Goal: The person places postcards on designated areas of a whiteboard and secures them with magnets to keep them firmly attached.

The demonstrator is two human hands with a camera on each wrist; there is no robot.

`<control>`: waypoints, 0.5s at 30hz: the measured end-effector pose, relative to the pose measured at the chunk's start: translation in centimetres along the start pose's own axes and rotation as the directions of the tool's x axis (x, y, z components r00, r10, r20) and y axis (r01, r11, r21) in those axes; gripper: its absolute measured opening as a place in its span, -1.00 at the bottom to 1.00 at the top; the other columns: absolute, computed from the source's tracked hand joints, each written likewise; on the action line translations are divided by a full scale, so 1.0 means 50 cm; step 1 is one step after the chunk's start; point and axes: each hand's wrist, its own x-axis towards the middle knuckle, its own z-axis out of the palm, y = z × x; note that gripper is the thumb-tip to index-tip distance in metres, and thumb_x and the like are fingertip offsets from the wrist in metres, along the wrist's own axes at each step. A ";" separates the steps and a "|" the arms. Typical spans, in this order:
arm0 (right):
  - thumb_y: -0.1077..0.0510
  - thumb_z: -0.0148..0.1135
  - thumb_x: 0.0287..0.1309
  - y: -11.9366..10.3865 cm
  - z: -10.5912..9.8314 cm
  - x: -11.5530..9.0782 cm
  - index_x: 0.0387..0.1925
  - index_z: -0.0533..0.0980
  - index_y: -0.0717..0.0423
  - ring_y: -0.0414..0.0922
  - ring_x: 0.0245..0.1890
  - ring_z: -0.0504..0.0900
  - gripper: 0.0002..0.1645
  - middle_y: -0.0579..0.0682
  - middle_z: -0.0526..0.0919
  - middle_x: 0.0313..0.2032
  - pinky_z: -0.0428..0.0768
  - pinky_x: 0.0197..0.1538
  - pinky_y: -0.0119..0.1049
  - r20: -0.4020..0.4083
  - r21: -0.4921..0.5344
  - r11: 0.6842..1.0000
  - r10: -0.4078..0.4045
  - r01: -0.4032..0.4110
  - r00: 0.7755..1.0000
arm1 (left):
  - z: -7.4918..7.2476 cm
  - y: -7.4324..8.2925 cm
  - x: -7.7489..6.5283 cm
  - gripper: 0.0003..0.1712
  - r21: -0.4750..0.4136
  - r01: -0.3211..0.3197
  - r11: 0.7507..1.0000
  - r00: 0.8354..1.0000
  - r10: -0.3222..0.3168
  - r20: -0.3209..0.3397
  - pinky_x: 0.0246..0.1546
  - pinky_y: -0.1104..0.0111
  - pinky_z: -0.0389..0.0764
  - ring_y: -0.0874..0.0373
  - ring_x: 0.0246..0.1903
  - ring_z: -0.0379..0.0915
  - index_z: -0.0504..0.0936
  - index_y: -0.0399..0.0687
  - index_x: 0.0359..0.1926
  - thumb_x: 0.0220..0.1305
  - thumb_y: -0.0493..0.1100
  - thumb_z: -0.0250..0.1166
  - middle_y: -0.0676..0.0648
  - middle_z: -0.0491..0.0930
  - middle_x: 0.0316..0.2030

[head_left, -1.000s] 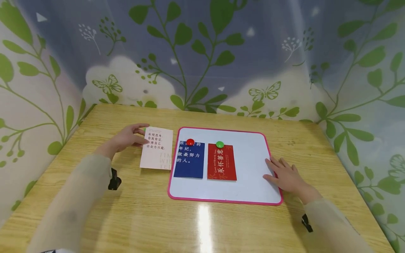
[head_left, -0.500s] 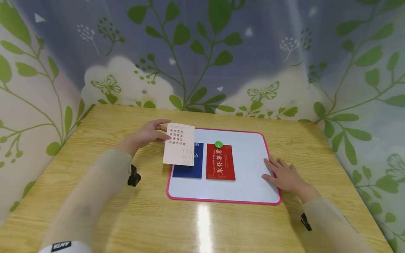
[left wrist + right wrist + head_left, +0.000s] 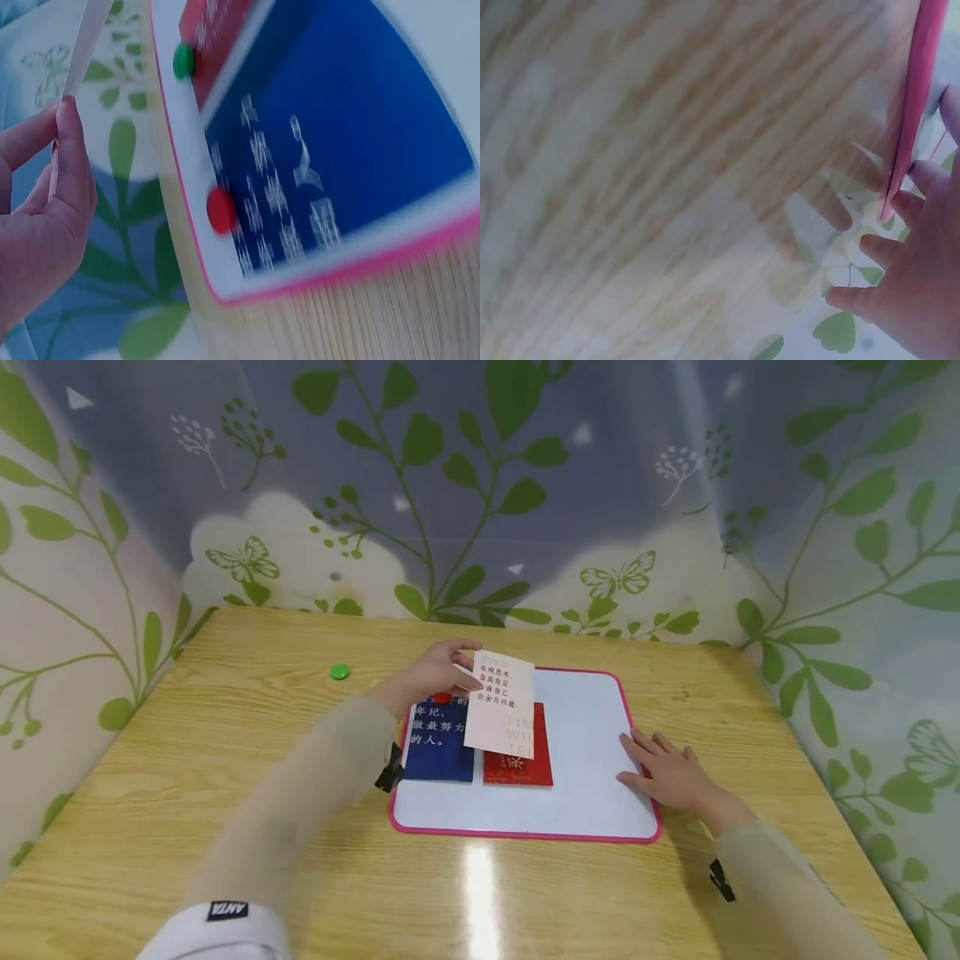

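My left hand [image 3: 442, 672] pinches a pale printed card [image 3: 501, 702] by its left edge, holding it above the whiteboard [image 3: 592, 760]. The pinch also shows in the left wrist view, where the card [image 3: 86, 41] is seen nearly edge-on. Beneath it, a red card [image 3: 517, 772] is partly covered. To its left lies a blue card [image 3: 438, 756] with a red round magnet [image 3: 220, 210] at its top edge. A green magnet [image 3: 183, 61] sits on the red card's top edge, hidden in the head view. My right hand [image 3: 671, 774] rests with spread fingers on the board's right edge.
The pink-rimmed whiteboard lies flat on a wooden table [image 3: 300, 860]. Another green magnet [image 3: 340, 672] lies on the table to the board's left. A wall covering [image 3: 487, 485] with a leaf print stands behind the table and at both sides.
My left hand has carried the pale card rightward from the board's left side, across the blue card, to over the red card. The right hand has stayed at the board's edge.
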 end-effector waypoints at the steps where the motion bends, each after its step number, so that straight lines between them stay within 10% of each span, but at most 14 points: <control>1: -0.28 0.02 0.20 0.001 0.000 0.000 0.39 0.12 0.15 0.40 0.34 0.01 -0.11 0.26 0.11 0.39 -0.05 0.17 0.52 0.001 -0.001 1.000 0.001 -0.001 1.000 | 0.014 0.005 0.004 -0.20 -0.004 -0.005 1.000 1.000 0.005 0.005 -0.27 0.36 0.66 0.13 -0.38 0.50 0.20 -0.12 0.36 0.10 -0.49 0.25 -0.25 0.39 -0.01; 15: -0.20 0.05 0.23 0.028 -0.003 -0.008 0.39 0.12 0.12 0.37 0.36 -0.04 -0.17 0.22 0.08 0.41 -0.11 0.22 0.48 0.014 0.053 0.999 0.002 -0.003 1.000 | 0.137 0.013 0.062 -0.21 -0.030 0.002 1.000 1.000 -0.002 0.005 -0.36 0.38 0.66 0.12 -0.40 0.46 0.25 -0.16 0.33 0.06 -0.51 0.28 -0.18 0.40 -0.13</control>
